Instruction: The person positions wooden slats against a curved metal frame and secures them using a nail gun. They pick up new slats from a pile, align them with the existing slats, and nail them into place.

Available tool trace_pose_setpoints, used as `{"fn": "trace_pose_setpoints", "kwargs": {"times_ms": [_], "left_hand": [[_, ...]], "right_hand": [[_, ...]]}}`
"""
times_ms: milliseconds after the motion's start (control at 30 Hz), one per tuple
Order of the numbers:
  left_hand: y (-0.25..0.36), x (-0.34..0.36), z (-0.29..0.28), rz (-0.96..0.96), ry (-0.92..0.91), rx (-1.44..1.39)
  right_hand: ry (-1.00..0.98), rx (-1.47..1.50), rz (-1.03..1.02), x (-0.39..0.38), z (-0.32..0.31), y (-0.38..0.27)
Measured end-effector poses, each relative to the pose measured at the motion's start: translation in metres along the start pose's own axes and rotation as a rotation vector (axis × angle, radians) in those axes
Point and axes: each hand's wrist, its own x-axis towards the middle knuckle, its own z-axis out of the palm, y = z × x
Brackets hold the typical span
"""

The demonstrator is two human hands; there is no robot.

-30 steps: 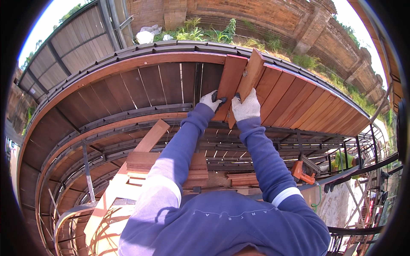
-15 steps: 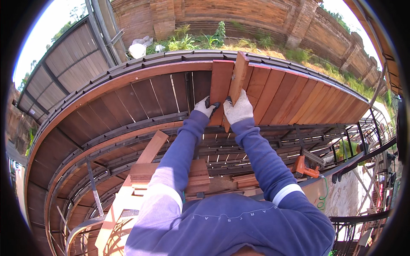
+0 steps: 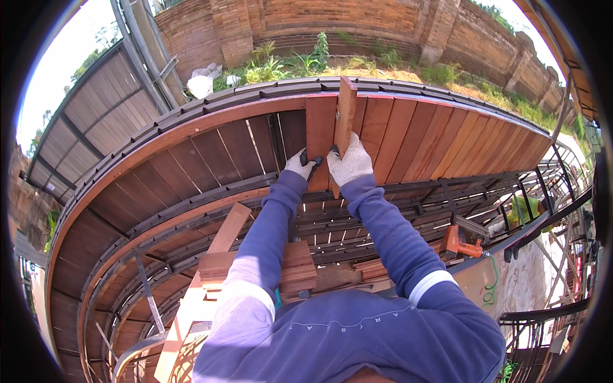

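Note:
Both my hands wear pale gloves with dark fingertips. A reddish wooden plank [image 3: 320, 124] lies across the curved frame, and my left hand [image 3: 302, 165] is closed on its near end. To its right, a lighter plank [image 3: 345, 113] stands on edge, its far end rising over the frame's outer rim. My right hand [image 3: 351, 161] is wrapped round the lower part of that upright plank. The fingers' undersides are hidden. Right of it runs a row of fitted reddish-brown planks [image 3: 408, 140], while darker boards [image 3: 211, 153] show below the frame on the left.
Cut boards [image 3: 297, 265] are stacked below my arms, beside a long leaning board [image 3: 230, 226]. An orange air nailer [image 3: 461, 246] with a green hose lies to the right. Dark metal rails [image 3: 408, 198] cross the near side. Beyond the frame stand weeds and a brick wall [image 3: 345, 25].
The whole view has shifted slightly, so the planks and hands appear a little further left. Both hands keep hold of the same planks, with little visible movement.

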Motion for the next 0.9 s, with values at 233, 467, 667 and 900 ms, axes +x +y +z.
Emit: {"fn": "trace_pose_setpoints", "kwargs": {"times_ms": [233,467,667,900], "left_hand": [[0.024,-0.009,-0.002,-0.078,-0.033,-0.078],[0.032,-0.008,-0.004,-0.107,-0.059,-0.032],[0.039,-0.012,-0.005,-0.126,-0.041,0.091],[0.033,-0.012,-0.009,-0.028,0.007,0.317]], "right_hand": [[0.017,-0.012,0.007,0.0,0.004,0.008],[0.056,-0.033,-0.048,0.001,0.007,0.011],[0.071,0.017,-0.049,0.001,0.008,0.012],[0.095,0.045,-0.075,0.001,0.01,0.01]]}}
